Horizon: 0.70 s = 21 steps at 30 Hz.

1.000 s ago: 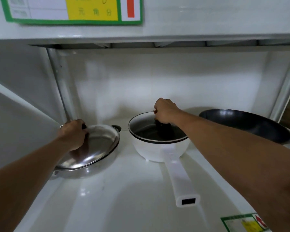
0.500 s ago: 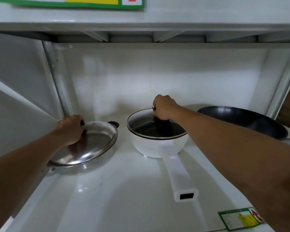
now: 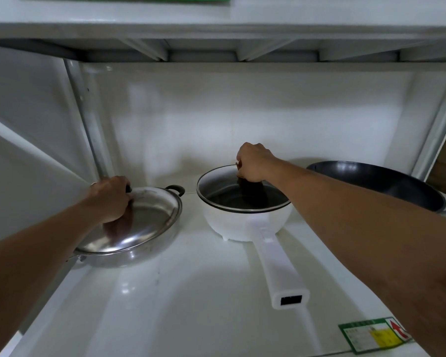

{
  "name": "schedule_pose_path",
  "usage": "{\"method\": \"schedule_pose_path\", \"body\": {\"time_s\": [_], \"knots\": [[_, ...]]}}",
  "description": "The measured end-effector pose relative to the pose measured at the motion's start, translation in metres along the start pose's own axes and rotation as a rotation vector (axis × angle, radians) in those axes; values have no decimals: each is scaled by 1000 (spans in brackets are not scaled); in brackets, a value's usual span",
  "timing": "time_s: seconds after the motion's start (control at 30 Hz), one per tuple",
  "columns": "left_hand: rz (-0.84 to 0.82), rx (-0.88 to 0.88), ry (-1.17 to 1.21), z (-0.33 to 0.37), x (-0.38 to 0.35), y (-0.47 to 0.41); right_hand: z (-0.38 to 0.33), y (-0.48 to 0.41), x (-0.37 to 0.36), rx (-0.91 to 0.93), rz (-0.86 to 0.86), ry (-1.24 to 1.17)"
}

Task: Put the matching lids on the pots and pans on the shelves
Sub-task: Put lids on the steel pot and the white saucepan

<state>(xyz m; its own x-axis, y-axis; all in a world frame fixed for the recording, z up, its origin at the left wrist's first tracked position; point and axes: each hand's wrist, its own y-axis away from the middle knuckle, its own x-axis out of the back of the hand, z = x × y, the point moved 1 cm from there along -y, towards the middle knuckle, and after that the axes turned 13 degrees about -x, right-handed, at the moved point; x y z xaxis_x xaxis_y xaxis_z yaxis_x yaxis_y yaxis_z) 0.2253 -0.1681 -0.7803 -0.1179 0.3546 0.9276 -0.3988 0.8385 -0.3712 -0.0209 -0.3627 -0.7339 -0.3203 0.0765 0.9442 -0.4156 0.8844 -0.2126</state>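
Note:
A steel lid point(image 3: 150, 220) lies on a shallow steel pan point(image 3: 129, 257) at the shelf's left, slightly tilted toward me. My left hand point(image 3: 111, 199) is closed over the lid's dark knob, which it hides. To the right stands a white saucepan point(image 3: 232, 222) with a long white handle pointing toward me. A glass lid point(image 3: 216, 186) with a metal rim rests on it. My right hand point(image 3: 252, 161) grips that lid's dark knob from above.
A dark, uncovered wok point(image 3: 381, 184) sits at the back right, partly behind my right forearm. The shelf above point(image 3: 216, 27) hangs low over the pans. Metal uprights point(image 3: 88, 119) flank both sides. A green label point(image 3: 371, 333) marks the shelf's front edge.
Both hands keep their grip on the two knobs. The camera has tilted down a little, so the upper label has slid almost out of view. The lids look settled flatter on their pans.

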Motion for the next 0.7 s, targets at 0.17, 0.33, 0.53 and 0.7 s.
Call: {"method": "schedule_pose_path", "body": {"time_s": [0.17,0.33,0.53,0.7], "knots": [[8,-22,-16,-4,-4,1,2,-1,-4,8,18,7],[35,-15,-7,-7,-9,3,4,1,-8,-12,58,2],[-78,78,-92,8,8,10,0,17,-1,-13,13,-12],[202,-126,181,102,59,31,29,62,37,-29,90,-85]]}}
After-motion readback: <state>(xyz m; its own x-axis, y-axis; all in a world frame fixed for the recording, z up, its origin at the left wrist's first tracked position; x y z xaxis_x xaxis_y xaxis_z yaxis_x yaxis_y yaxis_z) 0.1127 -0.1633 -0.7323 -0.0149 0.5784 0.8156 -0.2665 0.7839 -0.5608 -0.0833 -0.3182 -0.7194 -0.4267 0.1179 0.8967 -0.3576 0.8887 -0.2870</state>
